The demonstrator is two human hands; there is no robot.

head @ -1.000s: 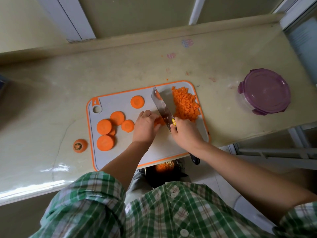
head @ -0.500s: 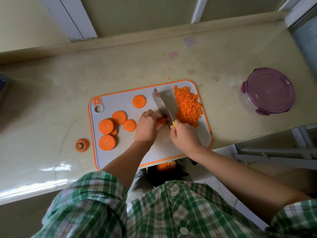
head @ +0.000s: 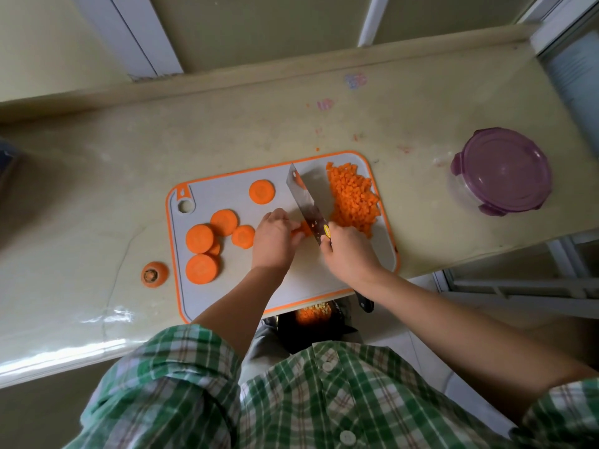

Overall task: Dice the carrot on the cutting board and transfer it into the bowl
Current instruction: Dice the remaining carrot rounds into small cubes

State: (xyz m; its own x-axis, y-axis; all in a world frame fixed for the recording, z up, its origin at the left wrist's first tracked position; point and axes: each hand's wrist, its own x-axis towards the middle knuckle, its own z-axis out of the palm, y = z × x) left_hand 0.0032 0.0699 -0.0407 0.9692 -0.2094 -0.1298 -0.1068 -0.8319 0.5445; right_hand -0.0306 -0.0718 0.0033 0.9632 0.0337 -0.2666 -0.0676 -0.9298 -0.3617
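Note:
A grey cutting board with an orange rim lies on the counter. Several round carrot slices sit on its left half, and a heap of diced carrot fills the right. My left hand pins a small carrot piece with curled fingers, right beside the blade. My right hand grips the handle of a cleaver, whose blade points away across the board. A bowl with a purple lid stands at the right of the counter.
A carrot stub lies on the counter left of the board. Below the counter's front edge a dark container holds some carrot bits. The board's near right corner overhangs the counter edge. A wall ledge runs along the back.
The cleaver has kept chopping at the piece under my left hand, shifting slightly between frames. My left hand stays at the same spot.

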